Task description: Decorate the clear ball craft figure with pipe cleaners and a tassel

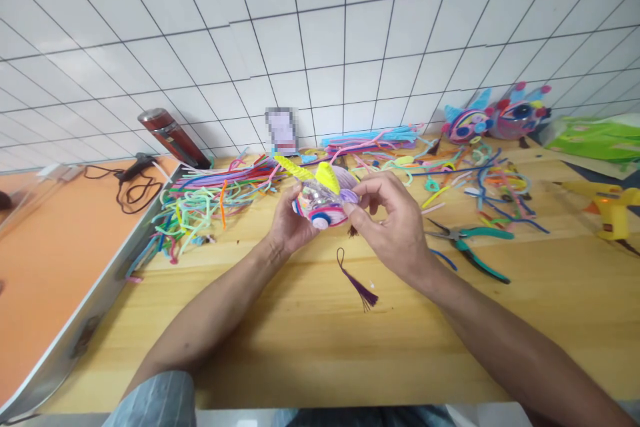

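Between my two hands, above the middle of the table, is a pipe-cleaner craft figure (327, 195) with a clear shiny body, yellow horn-like pieces, purple coils and a blue-and-white round eye. My left hand (290, 223) is closed around its left side. At the right side, my right hand (387, 217) pinches a purple part between thumb and fingers; the exact grip is partly hidden. A dark purple tassel (361, 287) with a loop lies on the wood below the figure. Part of another dark tassel shows just under my right hand.
Several loose pipe cleaners (200, 203) are heaped at left, more lie behind and right. Green-handled pliers (467, 240) lie open on the wooden table (280, 353). Further right is a yellow glue gun (613, 210). Two finished-looking figures (470, 123) and a thermos (173, 137) stand by the wall.
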### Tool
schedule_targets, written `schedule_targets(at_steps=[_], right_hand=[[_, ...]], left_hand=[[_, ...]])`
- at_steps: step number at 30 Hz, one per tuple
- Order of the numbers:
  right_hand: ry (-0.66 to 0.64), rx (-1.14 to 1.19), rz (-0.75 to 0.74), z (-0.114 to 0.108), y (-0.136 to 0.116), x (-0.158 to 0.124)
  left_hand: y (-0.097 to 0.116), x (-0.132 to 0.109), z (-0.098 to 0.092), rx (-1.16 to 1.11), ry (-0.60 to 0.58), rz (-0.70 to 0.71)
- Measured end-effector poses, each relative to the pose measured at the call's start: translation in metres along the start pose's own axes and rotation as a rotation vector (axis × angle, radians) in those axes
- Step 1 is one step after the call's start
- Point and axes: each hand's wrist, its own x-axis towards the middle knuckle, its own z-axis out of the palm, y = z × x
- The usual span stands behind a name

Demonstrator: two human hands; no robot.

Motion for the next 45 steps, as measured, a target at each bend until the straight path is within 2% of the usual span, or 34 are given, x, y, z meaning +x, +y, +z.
schedule_targets(at_steps=[5, 10, 20, 26, 33, 37, 45], right_hand=[[0.008, -0.003, -0.016, 0.0, 0.0, 0.001], [-0.006, 0.008, 0.08, 0.001, 0.001, -0.002], [0.024, 0.092, 0.138, -0.003, 0.002, -0.002], [0.119, 0.176, 0.212, -0.006, 0.016, 0.004], [0.211, 0.125, 0.197, -0.014, 0.034, 0.014], [0.205, 0.103, 0.231, -0.015, 0.046, 0.017], [0.114, 0.443, 0.375, -0.016, 0.051, 0.027]], left_hand=[[0.0, 0.0, -0.001, 0.004, 0.003, -0.013], [-0.001, 0.0, 0.001, -0.005, -0.008, 0.01], [0.002, 0.004, -0.006, 0.009, -0.042, 0.016], [0.005, 0.008, -0.011, 0.02, -0.051, 0.001], [0.005, 0.01, -0.011, 0.005, -0.039, 0.031], [0.005, 0.011, -0.012, 0.001, -0.042, 0.027], [0.007, 0.012, -0.008, -0.015, -0.022, 0.031]])
